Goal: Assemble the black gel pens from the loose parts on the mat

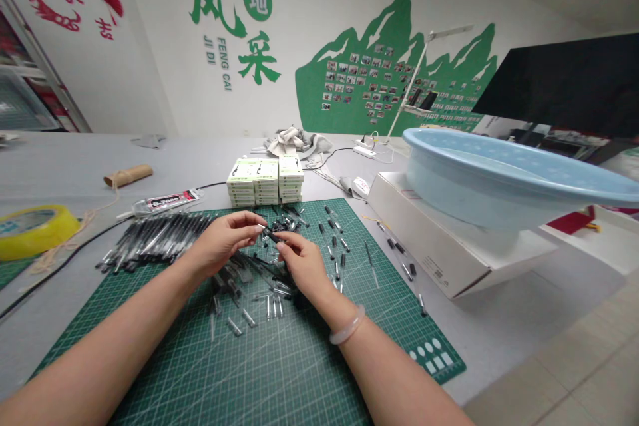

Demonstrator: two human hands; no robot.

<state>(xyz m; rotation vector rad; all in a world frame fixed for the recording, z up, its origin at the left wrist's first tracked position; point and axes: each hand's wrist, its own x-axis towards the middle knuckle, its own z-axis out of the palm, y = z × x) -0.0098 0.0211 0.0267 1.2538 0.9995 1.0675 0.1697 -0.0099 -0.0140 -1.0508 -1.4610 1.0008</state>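
Above the middle of the green cutting mat (pixel 319 373), both my hands are closed on one small pen part (pixel 270 234), black with a silvery tip. My left hand (pixel 224 237) pinches its silvery end between thumb and fingers. Thumb and forefinger of my right hand (pixel 303 262) grip the black end, partly hidden by the fingers. Beneath the hands lies a loose heap of black and clear pen parts (pixel 233 279). Several short silvery pen tips (pixel 274 307) lie in front of it. Left of my left hand, black pens (pixel 154 239) are piled side by side.
Small white-green boxes (pixel 253 183) are stacked behind the mat. At right, a blue basin (pixel 449 180) rests on a white carton (pixel 424 246). Yellow tape (pixel 60 229), a brown cardboard roll (pixel 128 176) and a black cable (pixel 54 286) lie left. Pen caps (pixel 398 246) are scattered right.
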